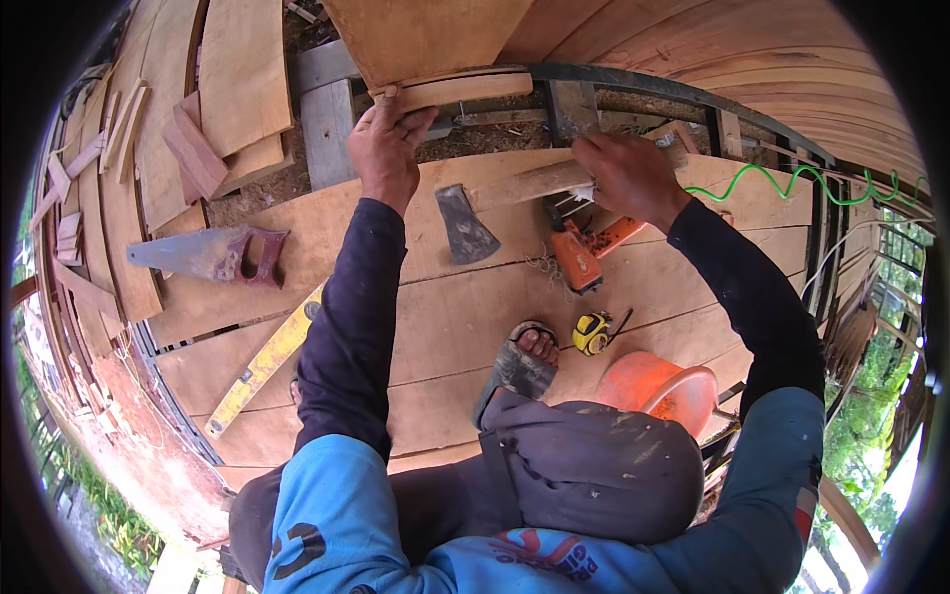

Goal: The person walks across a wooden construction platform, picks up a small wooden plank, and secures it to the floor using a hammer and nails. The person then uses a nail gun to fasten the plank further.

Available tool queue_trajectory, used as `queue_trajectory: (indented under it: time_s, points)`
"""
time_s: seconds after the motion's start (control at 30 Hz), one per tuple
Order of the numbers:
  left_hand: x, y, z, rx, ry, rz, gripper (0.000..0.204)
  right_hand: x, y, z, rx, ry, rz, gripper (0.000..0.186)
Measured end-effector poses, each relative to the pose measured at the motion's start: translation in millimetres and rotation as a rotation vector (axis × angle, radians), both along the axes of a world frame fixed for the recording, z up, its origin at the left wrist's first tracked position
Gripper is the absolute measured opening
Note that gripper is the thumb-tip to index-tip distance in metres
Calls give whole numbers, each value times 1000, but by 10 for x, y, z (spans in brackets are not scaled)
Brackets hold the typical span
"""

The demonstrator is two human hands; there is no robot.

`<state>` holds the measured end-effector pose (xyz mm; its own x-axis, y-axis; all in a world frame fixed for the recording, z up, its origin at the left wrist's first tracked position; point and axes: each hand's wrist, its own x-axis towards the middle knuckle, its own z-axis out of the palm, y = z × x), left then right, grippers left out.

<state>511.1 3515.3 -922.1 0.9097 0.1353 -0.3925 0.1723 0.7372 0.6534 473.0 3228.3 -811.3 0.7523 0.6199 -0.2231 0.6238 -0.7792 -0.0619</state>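
My left hand [389,153] pinches a narrow wooden strip [475,90] near its left end, by the edge of an upright wooden panel [426,35]. My right hand [633,176] is closed around the wooden handle of a hatchet [467,226]; its dark head points left, over the floor planks [445,327]. Just below my right hand lies an orange nail gun [579,255], partly covered by the hand and handle. Fine loose strands lie beside the tool. A yellow tape measure [592,334] rests near my sandalled foot [524,361].
On the left lie a handsaw [208,252], a yellow spirit level [262,361] and several loose boards [242,79]. An orange bucket [658,388] stands by my knee. A green coiled hose [792,178] runs off right. Gaps show between dark frame beams [633,81] ahead.
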Motion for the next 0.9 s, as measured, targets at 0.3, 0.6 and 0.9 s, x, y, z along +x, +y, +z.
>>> queue_trajectory:
  time_s: [0.3,0.6,0.9]
  points:
    - [17,-31,37,4,-2,27,30,23,-101,-67,-47,-3,-1,32]
    - [-1,-31,55,-13,36,11,31,12,-157,-29,-43,66,-102,33]
    - [9,-22,54,43,43,-7,33,-35,-180,-63,24,25,-1,28]
